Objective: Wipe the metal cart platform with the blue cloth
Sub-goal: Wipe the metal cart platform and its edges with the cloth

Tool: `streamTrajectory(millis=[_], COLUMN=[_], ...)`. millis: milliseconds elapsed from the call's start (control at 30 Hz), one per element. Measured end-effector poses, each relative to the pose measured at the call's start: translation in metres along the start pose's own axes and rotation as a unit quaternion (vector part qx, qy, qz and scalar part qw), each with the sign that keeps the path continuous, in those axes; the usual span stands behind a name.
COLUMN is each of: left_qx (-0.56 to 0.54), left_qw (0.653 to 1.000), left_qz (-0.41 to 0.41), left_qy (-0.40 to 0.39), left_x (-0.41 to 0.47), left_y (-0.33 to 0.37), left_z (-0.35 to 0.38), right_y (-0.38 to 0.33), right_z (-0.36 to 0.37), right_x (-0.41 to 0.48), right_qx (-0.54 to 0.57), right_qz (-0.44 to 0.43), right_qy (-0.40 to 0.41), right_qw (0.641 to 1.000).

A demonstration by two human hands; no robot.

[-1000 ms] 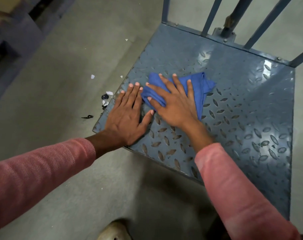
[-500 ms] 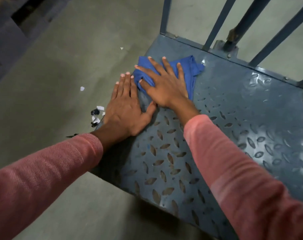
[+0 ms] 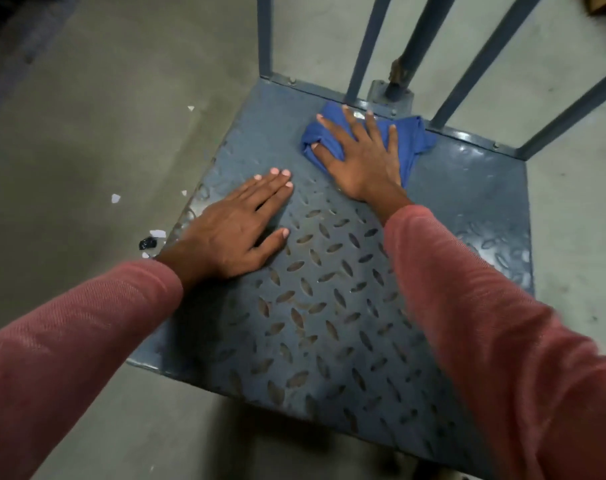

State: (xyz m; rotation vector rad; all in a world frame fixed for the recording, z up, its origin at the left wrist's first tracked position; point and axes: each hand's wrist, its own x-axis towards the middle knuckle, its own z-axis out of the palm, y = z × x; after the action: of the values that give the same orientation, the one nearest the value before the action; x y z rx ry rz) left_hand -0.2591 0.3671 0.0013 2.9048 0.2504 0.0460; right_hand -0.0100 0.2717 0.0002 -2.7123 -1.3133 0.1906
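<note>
The metal cart platform (image 3: 329, 323) is a grey-blue tread plate with a raised diamond pattern. The crumpled blue cloth (image 3: 412, 140) lies at its far edge, close to the upright bars. My right hand (image 3: 360, 157) presses flat on the cloth, fingers spread, with the thumb tucked into a fold. My left hand (image 3: 239, 226) lies flat on the bare plate near the left edge, fingers together, holding nothing. The two hands are apart.
Upright blue bars (image 3: 363, 46) and a bolted post base (image 3: 391, 95) rise along the platform's far edge. Concrete floor (image 3: 86, 133) surrounds the cart, with white scraps (image 3: 116, 198) and a black bit (image 3: 148, 242) left of the platform.
My right hand has pushed the cloth away from me, from beside the left hand to the far edge by the bars. The left hand has stayed flat near the left edge.
</note>
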Motion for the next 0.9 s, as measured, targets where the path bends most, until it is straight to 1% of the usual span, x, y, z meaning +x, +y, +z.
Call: streamTrajectory(millis=[33,167,233,333,433,600,700,767,833,867,900], left_qx=[-0.005,-0.025,-0.027,-0.028,-0.024,-0.012,-0.01,-0.012,-0.021,-0.026,-0.03], left_qw=[1.0,0.994,0.994,0.997,0.999,0.999,0.998,0.999,0.999,0.999,0.999], left_qz=[-0.009,-0.1,-0.102,-0.064,-0.042,-0.05,-0.052,-0.046,-0.028,-0.021,-0.019], left_qy=[0.005,0.032,0.025,0.021,0.011,-0.008,-0.017,-0.018,-0.021,-0.021,-0.019], left_x=[0.004,0.018,0.016,0.005,-0.002,0.002,0.005,0.008,0.011,0.012,0.013], left_y=[0.004,0.043,0.065,0.092,0.108,0.126,0.134,0.14,0.152,0.159,0.167], left_z=[0.001,0.017,0.021,0.025,0.03,0.029,0.029,0.028,0.029,0.029,0.03], right_y=[0.019,0.093,0.122,0.146,0.141,0.103,0.081,0.069,0.062,0.06,0.058], right_z=[-0.002,-0.011,-0.016,-0.02,-0.019,-0.008,0.0,0.003,0.001,0.001,0.002], right_x=[-0.011,-0.054,-0.082,-0.129,-0.176,-0.244,-0.27,-0.277,-0.281,-0.283,-0.285], right_qx=[0.007,0.024,0.026,0.039,0.054,0.043,0.022,0.03,0.053,0.053,0.044], right_qz=[0.018,0.119,0.176,0.231,0.26,0.274,0.283,0.305,0.344,0.361,0.373], right_qy=[0.01,0.039,0.041,0.051,0.066,0.054,0.052,0.086,0.154,0.174,0.179], right_qw=[1.0,0.992,0.983,0.971,0.962,0.959,0.958,0.948,0.925,0.915,0.909])
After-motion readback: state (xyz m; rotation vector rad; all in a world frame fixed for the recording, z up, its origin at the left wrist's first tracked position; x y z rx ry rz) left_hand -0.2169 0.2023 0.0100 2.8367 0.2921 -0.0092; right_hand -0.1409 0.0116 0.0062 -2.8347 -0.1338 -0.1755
